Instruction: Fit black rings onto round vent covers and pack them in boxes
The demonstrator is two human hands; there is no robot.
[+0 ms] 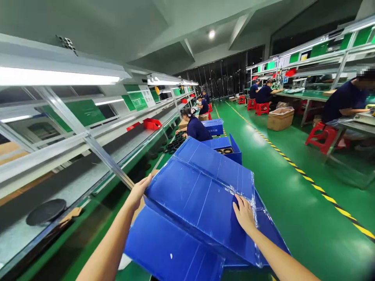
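A large blue corrugated plastic box (202,195) with taped flaps stands in front of me, its lid flaps raised at a slant. My left hand (139,191) grips the left edge of the upper flap. The palm of my right hand (244,212) lies flat on the flap's right side, near a strip of clear tape. A lower blue flap (172,249) sticks out toward me beneath it.
A black round disc (45,211) lies on the conveyor shelf at left. More blue boxes (224,150) stand behind. A seated person (195,127) works further along the line, others at right on red stools (322,136). A cardboard box (280,118) sits by the green aisle.
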